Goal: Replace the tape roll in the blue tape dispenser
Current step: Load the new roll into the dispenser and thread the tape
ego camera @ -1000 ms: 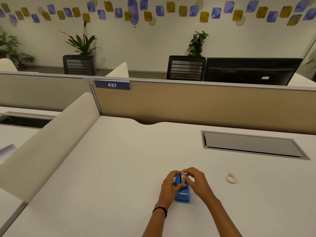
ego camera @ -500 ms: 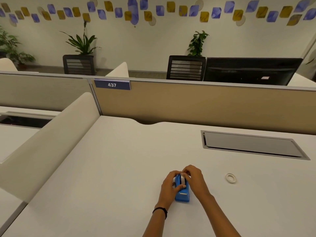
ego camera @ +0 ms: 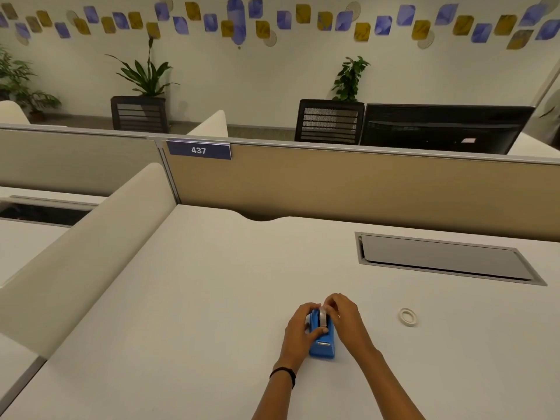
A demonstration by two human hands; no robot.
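Two hands on one blue tape dispenser, one spare ring lying apart.

On the pale worktop (ego camera: 188, 298) stands one blue tape dispenser (ego camera: 323, 344), near the front edge and right of the middle, with one tape roll (ego camera: 323, 317) seated in its top. The left hand (ego camera: 298, 328) is curled round the dispenser's left side, thumb laid across the body. The right hand (ego camera: 344, 315) is closed at the fingertips, pinching at the roll's far upper edge. One loose tape ring (ego camera: 408, 316) lies flat well to the right, untouched. One black band (ego camera: 285, 374) circles the left wrist. Compared with half a second before, the dispenser and ring sit in the same spots; the right hand's fingers have shifted slightly up over the roll.
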